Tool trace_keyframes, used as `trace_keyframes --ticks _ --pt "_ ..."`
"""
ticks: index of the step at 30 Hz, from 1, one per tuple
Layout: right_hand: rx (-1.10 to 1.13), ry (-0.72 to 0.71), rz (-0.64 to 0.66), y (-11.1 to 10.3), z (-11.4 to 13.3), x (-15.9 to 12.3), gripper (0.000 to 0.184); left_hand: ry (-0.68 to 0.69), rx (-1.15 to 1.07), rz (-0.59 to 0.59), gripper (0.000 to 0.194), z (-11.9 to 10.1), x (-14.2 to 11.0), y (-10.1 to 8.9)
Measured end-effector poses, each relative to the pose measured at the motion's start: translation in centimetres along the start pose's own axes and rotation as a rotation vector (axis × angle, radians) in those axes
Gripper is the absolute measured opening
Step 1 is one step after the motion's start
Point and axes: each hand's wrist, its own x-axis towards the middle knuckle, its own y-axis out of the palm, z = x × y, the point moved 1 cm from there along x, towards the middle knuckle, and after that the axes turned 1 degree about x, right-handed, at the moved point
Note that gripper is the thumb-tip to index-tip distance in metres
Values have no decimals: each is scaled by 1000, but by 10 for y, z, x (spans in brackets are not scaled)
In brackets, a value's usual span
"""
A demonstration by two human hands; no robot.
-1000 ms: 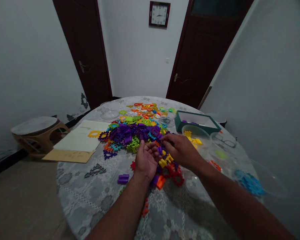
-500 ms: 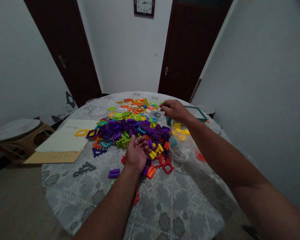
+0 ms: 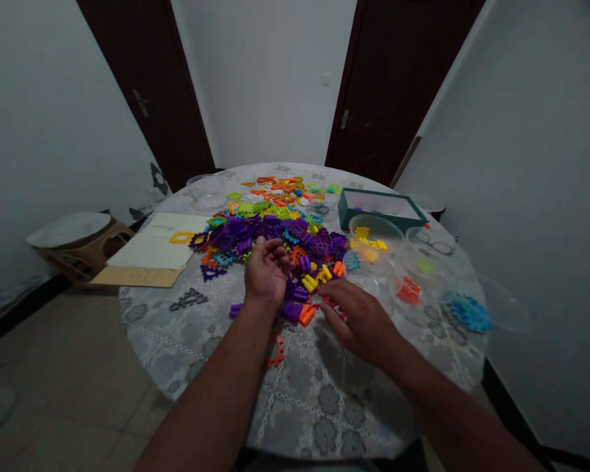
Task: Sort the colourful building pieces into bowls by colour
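My left hand is palm up at the near edge of a heap of purple plastic building pieces. Its fingers are apart and loosely curled, with nothing visible in them. Low over the cloth at the heap's near right is my right hand, thumb and fingers apart. Under its fingertips lies a red notched piece, partly hidden; I cannot make out whether they touch. Beside those fingertips are yellow tube-shaped pieces and an orange one. A purple tube piece lies between the hands.
Clear round tubs with yellow, red and blue pieces stand on the right. Behind them is a green-rimmed box. Left lies a cream sheet on cardboard. Mixed orange and green pieces spread at the back.
My right hand has come back from near the green-rimmed box to the near right of the heap. My left hand stays palm up, fingers a little more curled. The view has shifted.
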Motion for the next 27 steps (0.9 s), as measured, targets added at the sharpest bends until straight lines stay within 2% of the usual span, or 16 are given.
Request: trace_keyframes --ticks 4,7,9,12,14,16,18,21,27 --pt "-199 55 -100 38 -21 -10 33 174 181 -39 34 -24 -8 -5" --pt "-262 33 -134 51 -30 -16 38 364 578 27 36 -39 -33 -28" --pt "-291 11 -147 58 -33 -19 42 448 961 95 59 -42 -58 -53" --pt "-340 23 -166 68 -34 -22 47 463 1513 243 107 -34 -92 -96" --pt "-359 42 -166 76 -36 -24 51 456 1779 337 125 -25 -107 -120" --pt "-370 64 -175 84 -38 -26 54 504 1958 352 132 -17 -111 -134" --pt "-378 80 -193 90 -41 -26 55 569 2053 319 134 -11 -106 -140" --pt "-366 102 -213 96 -45 -26 56 634 2082 273 131 -6 -87 -139" --pt "-305 153 -248 100 -50 -23 54 742 1973 398 123 -2 -46 -137"
